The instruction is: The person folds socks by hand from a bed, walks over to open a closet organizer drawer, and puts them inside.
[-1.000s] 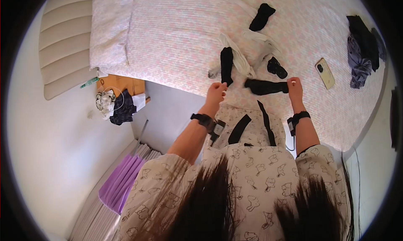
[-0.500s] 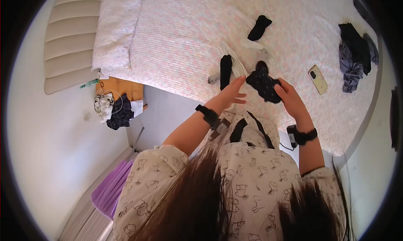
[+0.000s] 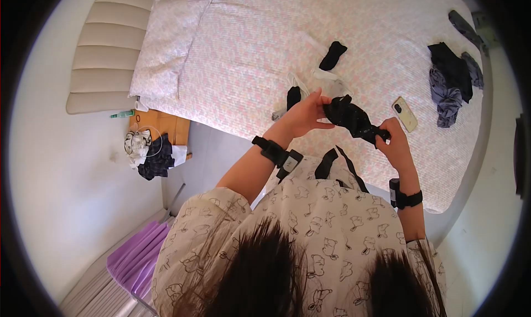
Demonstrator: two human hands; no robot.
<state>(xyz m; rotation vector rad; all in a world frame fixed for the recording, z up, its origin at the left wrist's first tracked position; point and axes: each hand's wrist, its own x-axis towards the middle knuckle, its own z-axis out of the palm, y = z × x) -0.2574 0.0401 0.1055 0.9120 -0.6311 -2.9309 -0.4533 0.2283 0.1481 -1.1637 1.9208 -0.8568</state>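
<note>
A black sock with small white specks [image 3: 351, 118] is drawn out and twisted between my two hands, above the near part of the bed. My right hand [image 3: 395, 143] pinches its narrow right end. At the wider left end, my left hand [image 3: 305, 115] has its fingers closed about the fabric, partly hidden by it. Beside my left hand lies another black sock [image 3: 293, 97], with a grey-white sock [image 3: 279, 114] by it. Farther back are a third black sock [image 3: 333, 55] and a crumpled white piece of cloth [image 3: 331, 84].
On the patterned bedspread [image 3: 243, 57] a phone [image 3: 405, 114] lies to the right. Dark clothes [image 3: 451, 79] are heaped near the bed's right edge. A pillow [image 3: 166, 49] lies at the left. A wooden bedside table [image 3: 177, 126] carries clothing, and a purple cloth [image 3: 135, 256] hangs lower left.
My right hand has shifted to the sock's end and pulled it right, stretching it out. My left hand, spread apart from it before, has closed on the other end. The camera view has shifted.
</note>
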